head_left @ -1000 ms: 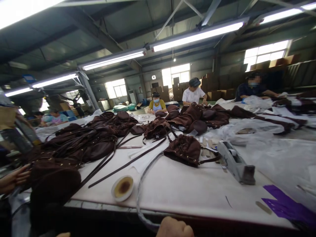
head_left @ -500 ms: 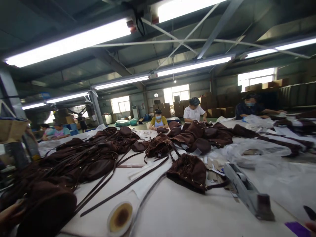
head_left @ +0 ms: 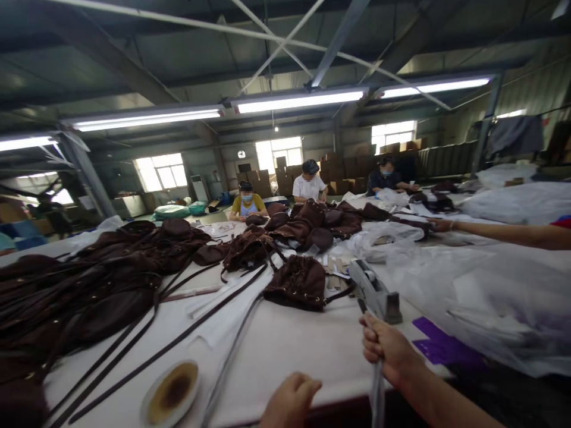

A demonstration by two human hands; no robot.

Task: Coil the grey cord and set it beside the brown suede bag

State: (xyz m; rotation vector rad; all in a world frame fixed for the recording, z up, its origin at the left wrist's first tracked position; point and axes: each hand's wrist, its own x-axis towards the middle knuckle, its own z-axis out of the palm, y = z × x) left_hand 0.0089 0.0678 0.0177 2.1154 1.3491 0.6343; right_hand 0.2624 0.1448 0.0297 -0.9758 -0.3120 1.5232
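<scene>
a pale strap (head_left: 377, 389) is gripped in the closed right hand (head_left: 387, 348), hanging down from the fist at the near edge of the white table (head_left: 289, 342). the left hand (head_left: 289, 401) is curled loosely at the table edge, touching nothing clearly. a brown drawstring bag (head_left: 298, 283) lies beyond, beside a grey tool (head_left: 372, 290).

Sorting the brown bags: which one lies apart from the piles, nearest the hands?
The lone drawstring bag mid-table, just left of the grey tape dispenser. The other bags lie heaped farther left and behind.
</scene>
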